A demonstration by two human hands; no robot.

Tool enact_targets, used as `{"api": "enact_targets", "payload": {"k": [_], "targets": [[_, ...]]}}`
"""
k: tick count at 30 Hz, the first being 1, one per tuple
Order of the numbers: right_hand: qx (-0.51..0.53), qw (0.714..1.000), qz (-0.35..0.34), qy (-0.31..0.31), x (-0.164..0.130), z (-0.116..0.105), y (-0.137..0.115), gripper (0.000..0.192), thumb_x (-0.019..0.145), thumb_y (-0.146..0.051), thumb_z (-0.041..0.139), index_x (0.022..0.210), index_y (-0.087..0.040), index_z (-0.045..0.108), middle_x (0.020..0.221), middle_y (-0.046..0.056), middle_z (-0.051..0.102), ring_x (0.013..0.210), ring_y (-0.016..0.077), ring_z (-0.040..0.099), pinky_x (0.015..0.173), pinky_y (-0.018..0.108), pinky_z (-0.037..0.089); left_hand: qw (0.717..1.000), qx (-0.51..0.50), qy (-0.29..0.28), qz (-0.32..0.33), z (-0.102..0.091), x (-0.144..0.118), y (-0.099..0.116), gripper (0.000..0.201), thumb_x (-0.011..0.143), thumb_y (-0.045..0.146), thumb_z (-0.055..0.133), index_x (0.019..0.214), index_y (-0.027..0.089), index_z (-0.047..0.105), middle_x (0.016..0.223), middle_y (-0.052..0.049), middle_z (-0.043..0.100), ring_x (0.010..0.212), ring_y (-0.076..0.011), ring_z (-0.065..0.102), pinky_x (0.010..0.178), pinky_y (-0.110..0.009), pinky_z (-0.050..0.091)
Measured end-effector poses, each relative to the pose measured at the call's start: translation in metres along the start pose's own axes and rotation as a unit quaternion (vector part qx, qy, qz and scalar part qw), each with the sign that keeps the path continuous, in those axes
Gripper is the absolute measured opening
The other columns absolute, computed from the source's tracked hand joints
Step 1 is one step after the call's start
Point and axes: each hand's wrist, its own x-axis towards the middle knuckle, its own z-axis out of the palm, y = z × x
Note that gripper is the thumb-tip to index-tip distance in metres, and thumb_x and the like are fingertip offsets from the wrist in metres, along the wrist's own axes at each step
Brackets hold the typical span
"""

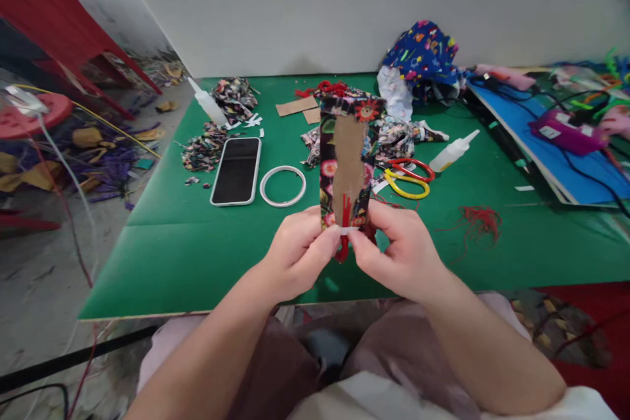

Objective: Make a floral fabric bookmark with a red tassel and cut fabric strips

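Observation:
Between my two hands a fabric-edged cardboard strip (349, 157) stands tilted up, its dark floral cloth folded over the edges and bare brown card showing in the middle. Red cords (345, 210) lie along its lower end and loop out below it. Across the cords runs a small white strip (348, 231). My left hand (305, 252) pinches the lower left corner, thumb on the white strip's left end. My right hand (398, 246) grips the lower right corner, thumb at the strip's right end. The fingers behind the card are hidden.
On the green table lie a phone (237, 171), a white ring (282, 186), red-and-yellow-handled scissors (407, 191), glue bottles (451, 152) (209, 105), fabric scraps (204, 147), and red threads (480, 223). A blue board (541, 144) with a purple device (568, 131) and cables is at right.

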Motion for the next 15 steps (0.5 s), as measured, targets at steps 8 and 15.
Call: {"api": "enact_targets", "payload": {"k": [8, 15], "targets": [[-0.007, 1.000, 0.004, 0.008, 0.0009, -0.0033, -0.0017, 0.019, 0.074, -0.018, 0.049, 0.056, -0.016, 0.042, 0.048, -0.006, 0.038, 0.046, 0.0043, 0.032, 0.042, 0.016, 0.026, 1.000, -0.003, 0.001, 0.003, 0.0013, 0.0027, 0.0011, 0.035, 0.091, 0.017, 0.034, 0.056, 0.018, 0.037, 0.051, 0.003, 0.042, 0.051, -0.0077, 0.039, 0.051, -0.022, 0.032], [0.009, 1.000, 0.018, 0.024, 0.0045, 0.0000, 0.0001, 0.025, 0.073, -0.018, 0.049, 0.053, -0.017, 0.034, 0.047, -0.007, 0.034, 0.044, 0.0029, 0.029, 0.040, 0.015, 0.023, 1.000, 0.012, 0.001, 0.002, 0.0024, 0.0024, 0.0004, 0.034, 0.089, 0.012, 0.034, 0.055, 0.018, 0.036, 0.050, 0.004, 0.041, 0.049, -0.0069, 0.038, 0.049, -0.021, 0.032]]}}
